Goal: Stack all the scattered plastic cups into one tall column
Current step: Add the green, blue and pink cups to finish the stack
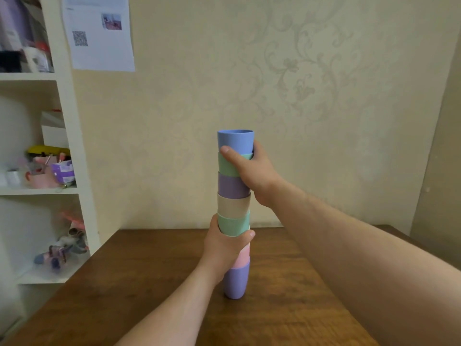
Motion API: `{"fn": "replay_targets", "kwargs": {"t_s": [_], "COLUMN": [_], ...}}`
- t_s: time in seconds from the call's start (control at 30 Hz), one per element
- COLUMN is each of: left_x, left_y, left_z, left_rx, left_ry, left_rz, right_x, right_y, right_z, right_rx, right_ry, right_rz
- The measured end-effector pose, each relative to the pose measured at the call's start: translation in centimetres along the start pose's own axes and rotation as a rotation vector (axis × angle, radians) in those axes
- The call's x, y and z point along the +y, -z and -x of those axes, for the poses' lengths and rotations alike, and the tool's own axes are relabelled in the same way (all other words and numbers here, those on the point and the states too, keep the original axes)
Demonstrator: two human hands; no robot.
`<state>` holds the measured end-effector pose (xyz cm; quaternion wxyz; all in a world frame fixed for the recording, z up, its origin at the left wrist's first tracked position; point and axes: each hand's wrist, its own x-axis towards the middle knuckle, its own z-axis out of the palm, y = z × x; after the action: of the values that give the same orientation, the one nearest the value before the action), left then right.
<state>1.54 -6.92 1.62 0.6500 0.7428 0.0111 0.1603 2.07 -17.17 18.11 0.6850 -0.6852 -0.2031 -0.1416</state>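
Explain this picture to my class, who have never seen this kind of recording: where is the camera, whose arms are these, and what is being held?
There is one picture, taken by a camera worn on a person's head, looking forward and down. The arms are that person's own. On the wooden table stands a column of nested plastic cups, with a purple cup at the bottom and a blue cup on top. The left hand grips the column low down; the right hand holds it near the top. No loose cups are visible. A shelf unit stands to the left.
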Motion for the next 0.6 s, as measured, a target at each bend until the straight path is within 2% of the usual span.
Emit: {"fn": "replay_targets", "kwargs": {"t_s": [0.23, 0.43, 0.5, 0.6], "left_x": [0.1, -0.5, -1.2, -1.9], "left_y": [-1.9, -3.9, -4.7, -6.2], "left_z": [-0.9, -2.8, -3.6, -4.7], "left_rx": [0.015, 0.029, 0.033, 0.012], "left_ry": [-0.009, -0.039, -0.056, -0.068], "left_rz": [0.031, 0.071, 0.118, 0.137], "right_x": [2.0, 7.8, 11.3, 17.3], "right_y": [1.5, 6.3, 10.4, 17.7], "right_z": [0.2, 1.4, 1.5, 2.4], "right_rx": [-0.069, -0.126, 0.052, 0.434], "right_ry": [-0.034, -0.090, -0.194, -0.444], "right_rz": [0.056, 0.191, 0.201, 0.556]}}
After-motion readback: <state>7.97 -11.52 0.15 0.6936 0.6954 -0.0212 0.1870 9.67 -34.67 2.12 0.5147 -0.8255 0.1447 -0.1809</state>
